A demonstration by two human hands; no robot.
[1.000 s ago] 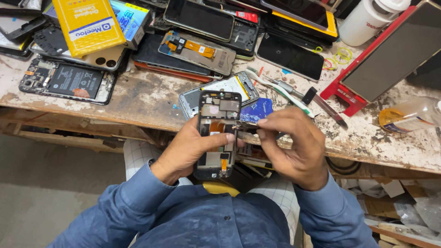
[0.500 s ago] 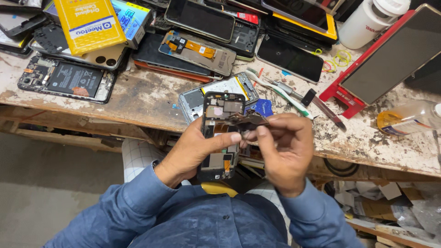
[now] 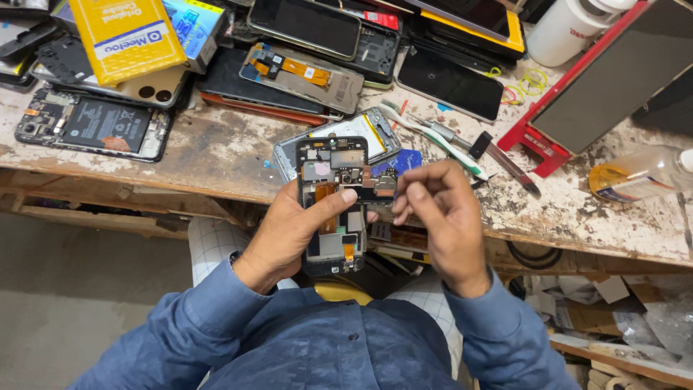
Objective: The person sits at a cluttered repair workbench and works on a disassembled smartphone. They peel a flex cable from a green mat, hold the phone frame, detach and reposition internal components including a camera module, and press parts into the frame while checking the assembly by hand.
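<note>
Two hands, left hand (image 3: 289, 231) and right hand (image 3: 440, 213), hold an opened phone (image 3: 332, 209).

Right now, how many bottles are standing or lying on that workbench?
2. A white bottle stands at the far right back of the workbench, beside the red-framed panel. A clear bottle lies on its side near the right edge. The pile of phones may hide others.

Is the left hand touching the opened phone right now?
Touching. The head view shows the left hand gripping the opened phone, thumb lying across its exposed interior.
</note>
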